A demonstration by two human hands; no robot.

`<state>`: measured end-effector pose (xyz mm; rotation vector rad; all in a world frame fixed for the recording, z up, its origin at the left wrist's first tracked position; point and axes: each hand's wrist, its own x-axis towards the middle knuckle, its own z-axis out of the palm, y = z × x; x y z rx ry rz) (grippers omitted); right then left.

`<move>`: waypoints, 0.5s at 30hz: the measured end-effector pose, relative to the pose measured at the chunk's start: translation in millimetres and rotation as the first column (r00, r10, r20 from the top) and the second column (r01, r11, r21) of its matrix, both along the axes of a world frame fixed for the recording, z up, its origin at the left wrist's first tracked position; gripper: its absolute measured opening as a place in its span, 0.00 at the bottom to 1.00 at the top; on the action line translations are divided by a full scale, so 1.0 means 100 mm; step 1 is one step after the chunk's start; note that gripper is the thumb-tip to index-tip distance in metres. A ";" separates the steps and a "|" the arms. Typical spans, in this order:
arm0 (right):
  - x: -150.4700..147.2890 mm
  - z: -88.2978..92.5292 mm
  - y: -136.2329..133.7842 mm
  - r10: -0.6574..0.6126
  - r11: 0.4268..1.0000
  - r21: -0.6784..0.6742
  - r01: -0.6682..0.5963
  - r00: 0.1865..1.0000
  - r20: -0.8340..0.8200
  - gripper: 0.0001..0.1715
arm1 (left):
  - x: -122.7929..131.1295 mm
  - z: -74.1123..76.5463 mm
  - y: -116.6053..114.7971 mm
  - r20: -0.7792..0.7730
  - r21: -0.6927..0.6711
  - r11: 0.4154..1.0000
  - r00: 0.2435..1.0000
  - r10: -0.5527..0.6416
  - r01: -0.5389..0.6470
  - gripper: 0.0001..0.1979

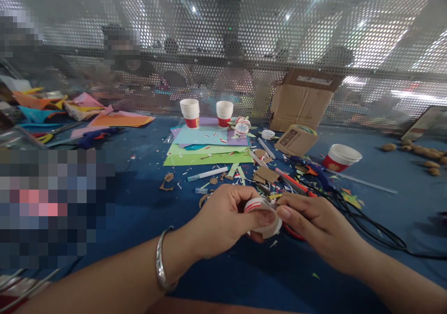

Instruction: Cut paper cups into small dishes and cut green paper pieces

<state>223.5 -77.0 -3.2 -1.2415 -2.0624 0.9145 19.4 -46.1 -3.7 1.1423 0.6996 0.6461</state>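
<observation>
My left hand (pixel 230 218), with a silver bangle on the wrist, grips a cut-down white paper cup (pixel 270 230) with red stripes, thumb inside its opening. My right hand (pixel 314 221) is closed in a pinch at the cup's right rim. A thin dark edge shows by those fingertips, but what they pinch is too small to make out. Just below the right fingers, a red curved loop (pixel 294 233) is partly hidden by the hand. Small white paper scraps (pixel 274 244) lie on the blue table beneath the cup.
Behind my hands are coloured paper sheets (pixel 209 155), two paper cup stacks (pixel 189 113), a marker (pixel 208 174) and cardboard scraps (pixel 266 175). To the right lie a blue glue gun (pixel 324 179), black cable (pixel 370 237), another paper cup (pixel 342 158) and a cardboard box (pixel 303 99). A perforated screen stands behind.
</observation>
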 end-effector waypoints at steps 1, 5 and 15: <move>-0.01 0.00 0.00 0.002 1.000 -0.013 -0.003 1.000 -0.017 0.25 | 0.00 0.00 0.00 -0.003 0.003 1.000 1.000 0.001 -0.001 0.18; -0.01 0.01 0.01 -0.006 0.999 -0.037 0.004 0.997 -0.072 0.27 | -0.01 0.01 0.00 -0.024 0.008 1.000 1.000 -0.013 0.013 0.17; 0.07 -0.03 0.18 -0.134 0.988 -0.054 0.146 0.975 0.177 0.27 | -0.13 0.02 0.19 -0.057 0.150 0.959 0.966 0.252 -0.241 0.14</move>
